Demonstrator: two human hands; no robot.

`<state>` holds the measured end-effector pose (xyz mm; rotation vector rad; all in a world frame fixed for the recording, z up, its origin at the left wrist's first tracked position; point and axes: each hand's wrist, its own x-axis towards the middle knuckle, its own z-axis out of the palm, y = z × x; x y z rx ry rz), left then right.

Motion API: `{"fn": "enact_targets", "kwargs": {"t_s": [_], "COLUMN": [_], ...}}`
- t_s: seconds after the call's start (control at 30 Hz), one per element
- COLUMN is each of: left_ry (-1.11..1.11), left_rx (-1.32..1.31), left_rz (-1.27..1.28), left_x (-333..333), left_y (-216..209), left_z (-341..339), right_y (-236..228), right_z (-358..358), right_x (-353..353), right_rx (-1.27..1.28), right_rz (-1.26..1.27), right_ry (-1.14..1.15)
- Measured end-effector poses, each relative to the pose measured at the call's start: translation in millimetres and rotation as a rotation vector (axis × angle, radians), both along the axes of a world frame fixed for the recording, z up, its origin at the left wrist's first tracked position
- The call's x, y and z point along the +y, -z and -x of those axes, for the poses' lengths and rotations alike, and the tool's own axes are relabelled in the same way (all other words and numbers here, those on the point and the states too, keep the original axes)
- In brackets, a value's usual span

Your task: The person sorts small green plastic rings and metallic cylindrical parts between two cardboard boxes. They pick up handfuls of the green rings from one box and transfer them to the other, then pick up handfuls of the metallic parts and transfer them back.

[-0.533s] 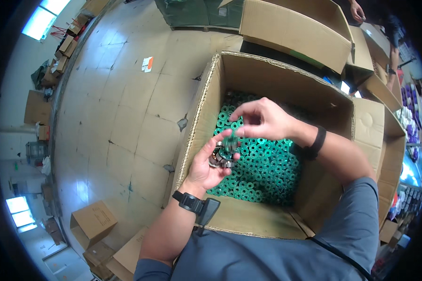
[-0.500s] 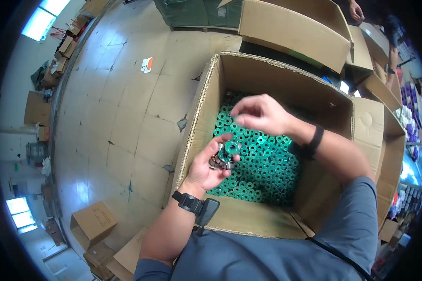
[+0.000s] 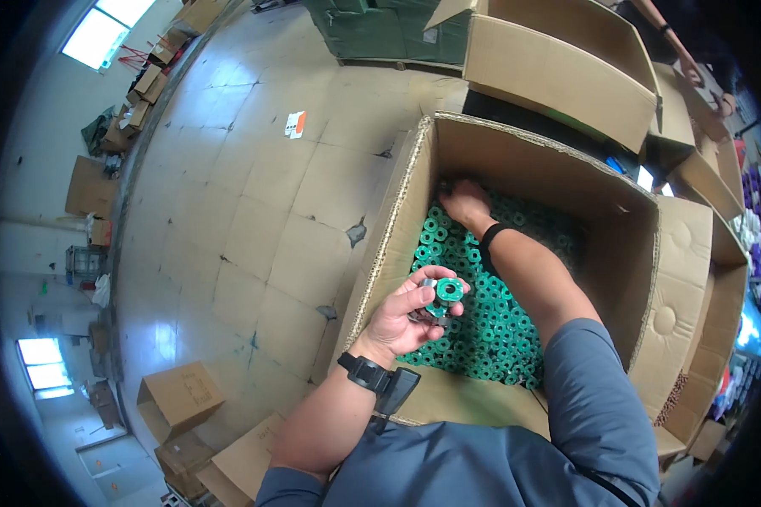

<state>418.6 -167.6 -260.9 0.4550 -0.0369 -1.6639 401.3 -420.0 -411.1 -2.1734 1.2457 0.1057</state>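
My left hand [image 3: 399, 321] is closed around several small green ring-shaped metal parts, held above the near left side of a big cardboard box [image 3: 516, 127]. The uppermost green ring part [image 3: 450, 290] faces up and shows its dark centre hole; silvery metal shows beneath it, and the fingers cover the rest. Inside the box lies a thick layer of similar green ring parts [image 3: 490, 325]. My right hand [image 3: 468, 203] is down among them at the far left corner, fingers curled. Whatever the fingertips grip there is hidden in shadow.
Another open carton [image 3: 558, 68] stands beyond the box, beside a green-wrapped stack [image 3: 385, 34]. Folded box flaps [image 3: 676, 279] rise on the right. An orange-and-white card [image 3: 295, 124] lies on the tiled floor. A person's hand [image 3: 692, 71] shows at the upper right.
My right hand has gone from above my left hand down to the parts in the far left corner. My left hand still holds its parts. The whole view has shifted slightly.
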Motion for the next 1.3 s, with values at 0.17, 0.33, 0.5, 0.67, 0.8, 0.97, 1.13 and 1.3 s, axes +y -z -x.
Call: {"fn": "enact_targets", "kwargs": {"t_s": [0.17,0.33,0.5,0.67,0.8,0.97,1.13,1.3], "left_ry": [0.021,0.022,0.023,-0.012,-0.063,-0.073,-0.032,-0.023], "left_rx": [0.010,0.013,0.032,0.025,-0.015,-0.135,0.029,0.077], "left_rz": [-0.008,0.013,0.010,-0.007,-0.039,-0.198,-0.079,0.011], "left_x": [-2.3,0.2,0.7,-3.5,-1.2,-8.1,-2.2,-5.5], "left_y": [0.2,5.7,3.3,0.2,-2.5,-15.1,-8.3,-9.3], "left_z": [2.2,1.2,-0.2,-1.0,1.0,5.1,3.0,3.9], "right_y": [21.4,24.1,39.0,15.2,-107.2,-215.0,-204.7,-91.4], "right_z": [-1.9,-8.3,-9.9,11.6,36.7,81.8,69.3,65.0], "right_x": [-6.9,-8.1,-13.2,-14.2,-6.3,26.9,18.2,-17.9], "right_rx": [-0.167,-0.155,-0.249,-0.423,-0.558,-0.629,-0.615,-0.265], "right_rz": [0.038,0.048,0.039,0.008,-0.542,-0.639,-0.335,0.170], "right_ry": [0.051,0.067,0.081,0.033,-0.089,-0.432,-0.346,-0.414]}}
